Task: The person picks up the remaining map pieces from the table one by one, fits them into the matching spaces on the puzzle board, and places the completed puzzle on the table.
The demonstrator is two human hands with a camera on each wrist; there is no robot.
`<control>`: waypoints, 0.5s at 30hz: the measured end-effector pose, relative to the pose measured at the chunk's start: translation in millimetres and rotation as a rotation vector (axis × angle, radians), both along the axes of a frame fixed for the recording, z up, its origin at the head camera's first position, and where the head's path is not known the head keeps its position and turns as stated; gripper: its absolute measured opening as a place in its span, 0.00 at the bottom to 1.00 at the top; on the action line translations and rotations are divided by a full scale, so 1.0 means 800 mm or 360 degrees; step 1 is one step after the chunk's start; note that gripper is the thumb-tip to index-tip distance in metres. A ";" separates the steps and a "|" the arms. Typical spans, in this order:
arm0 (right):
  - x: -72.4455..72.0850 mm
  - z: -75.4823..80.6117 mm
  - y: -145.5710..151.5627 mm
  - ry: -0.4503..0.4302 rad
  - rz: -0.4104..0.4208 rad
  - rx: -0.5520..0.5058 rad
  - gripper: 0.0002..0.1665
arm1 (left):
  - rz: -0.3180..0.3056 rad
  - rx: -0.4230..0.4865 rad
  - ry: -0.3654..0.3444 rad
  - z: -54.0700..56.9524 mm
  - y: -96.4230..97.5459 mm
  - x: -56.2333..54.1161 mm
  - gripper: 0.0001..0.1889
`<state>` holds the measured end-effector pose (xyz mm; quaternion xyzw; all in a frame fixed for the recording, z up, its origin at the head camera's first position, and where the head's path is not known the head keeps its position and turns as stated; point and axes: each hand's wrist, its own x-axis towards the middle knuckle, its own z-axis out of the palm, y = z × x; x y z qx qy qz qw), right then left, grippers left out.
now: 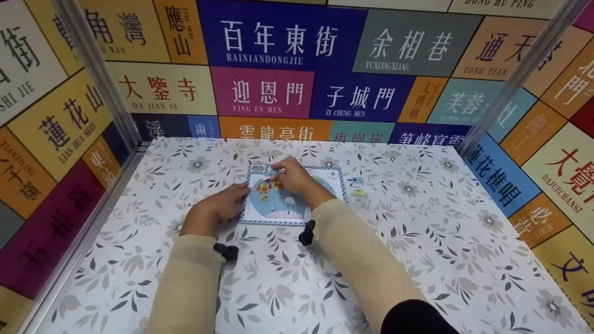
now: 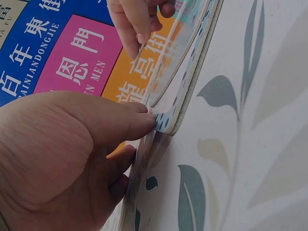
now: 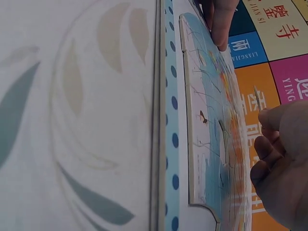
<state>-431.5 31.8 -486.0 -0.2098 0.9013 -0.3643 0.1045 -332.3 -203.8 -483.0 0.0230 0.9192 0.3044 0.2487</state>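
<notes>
A world-map jigsaw puzzle (image 1: 278,214) lies in a flat puzzle board with a dotted blue border (image 1: 274,222). Many pieces sit joined on it, and white backing shows around the oval map. My left hand (image 1: 227,202) holds the board's left edge, its thumb (image 2: 139,124) on the border near a corner and the other fingers bent beside it. Over the upper part of the map is my right hand (image 1: 295,178), pinching a thin puzzle piece (image 3: 257,98) between thumb and finger. That piece shows edge-on in the right wrist view, so its picture is hidden.
Several loose puzzle pieces (image 1: 357,191) lie just right of the board. Leaf-patterned white cloth (image 1: 417,232) covers the table. Behind stands a wall of coloured name panels (image 1: 262,93), with metal posts at the corners. A small black camera (image 1: 227,252) sits on each wrist.
</notes>
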 end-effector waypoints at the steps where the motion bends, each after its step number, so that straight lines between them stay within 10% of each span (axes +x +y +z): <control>1: -0.001 0.000 -0.002 0.0001 0.0002 0.0006 0.22 | -0.0001 -0.0001 0.0001 0.000 0.000 0.000 0.35; 15: -0.010 -0.015 -0.014 0.0031 0.0004 0.0102 0.25 | -0.0010 0.0003 0.0046 -0.006 -0.002 -0.001 0.35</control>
